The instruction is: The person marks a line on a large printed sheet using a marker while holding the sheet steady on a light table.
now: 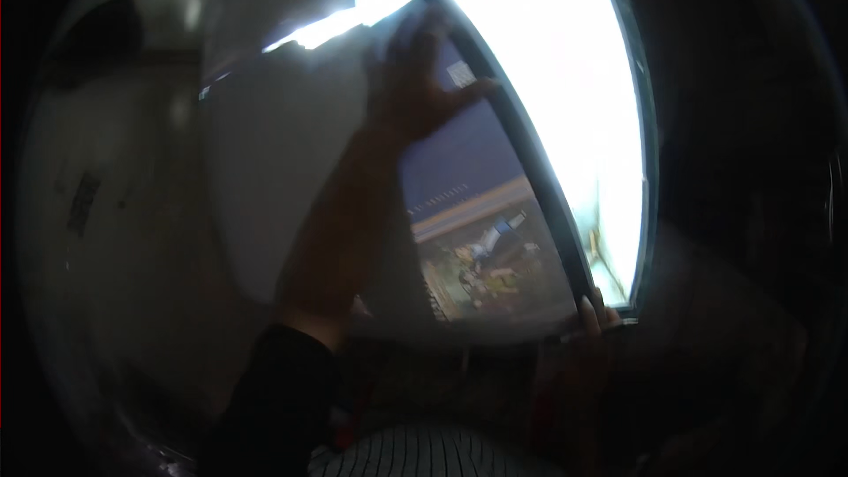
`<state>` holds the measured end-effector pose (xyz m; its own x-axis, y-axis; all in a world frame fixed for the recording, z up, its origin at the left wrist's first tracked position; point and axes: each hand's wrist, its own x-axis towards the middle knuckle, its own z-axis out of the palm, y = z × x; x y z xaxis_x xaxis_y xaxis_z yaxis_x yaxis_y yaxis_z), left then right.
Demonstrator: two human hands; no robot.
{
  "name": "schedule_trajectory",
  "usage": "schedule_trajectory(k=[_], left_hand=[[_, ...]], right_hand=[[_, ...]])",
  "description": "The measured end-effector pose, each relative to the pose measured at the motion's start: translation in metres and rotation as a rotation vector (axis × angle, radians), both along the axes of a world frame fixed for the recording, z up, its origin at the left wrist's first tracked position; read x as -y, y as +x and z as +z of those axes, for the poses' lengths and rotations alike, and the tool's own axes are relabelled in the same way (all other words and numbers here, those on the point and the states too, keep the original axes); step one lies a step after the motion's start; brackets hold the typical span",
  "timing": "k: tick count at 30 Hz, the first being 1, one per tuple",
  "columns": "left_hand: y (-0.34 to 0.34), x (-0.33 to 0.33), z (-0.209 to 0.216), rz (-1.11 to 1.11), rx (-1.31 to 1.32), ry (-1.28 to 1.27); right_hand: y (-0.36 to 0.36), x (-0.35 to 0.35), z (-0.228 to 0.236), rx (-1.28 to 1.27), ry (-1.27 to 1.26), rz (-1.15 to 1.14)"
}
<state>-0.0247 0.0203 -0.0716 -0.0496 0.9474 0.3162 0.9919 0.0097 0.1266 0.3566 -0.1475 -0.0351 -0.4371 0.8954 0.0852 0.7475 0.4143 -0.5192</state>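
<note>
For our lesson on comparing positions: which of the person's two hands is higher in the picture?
The left hand, by the upper part of the printed panel's dark edge; the right hand is near its lower end.

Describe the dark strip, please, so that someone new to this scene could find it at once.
Start from the glaring white area at the upper right. Along its left side, a long dark strip slants from the left hand, near the top, down to the right hand. Narrow and nearly black, it divides that glare from the colourful printed sheet.
</note>
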Motion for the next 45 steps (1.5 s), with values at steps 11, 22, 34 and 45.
schedule_trajectory(k=[11,22,34,45], left_hand=[[0.000,-0.009,0.021,-0.044,0.009,-0.154],[-0.009,-0.014,0.027,-0.057,0.091,-0.121],[-0.018,-0.012,0.014,-0.065,0.032,-0.100],[-0.015,-0.013,0.021,-0.096,0.049,-0.093]], right_hand=[[0.024,0.005,0.019,-0.141,-0.105,-0.074],[0.034,0.006,0.011,-0.200,-0.123,-0.081],[0.036,0.005,0.009,-0.263,-0.149,-0.086],[0.037,0.004,0.010,-0.305,-0.174,-0.086]])
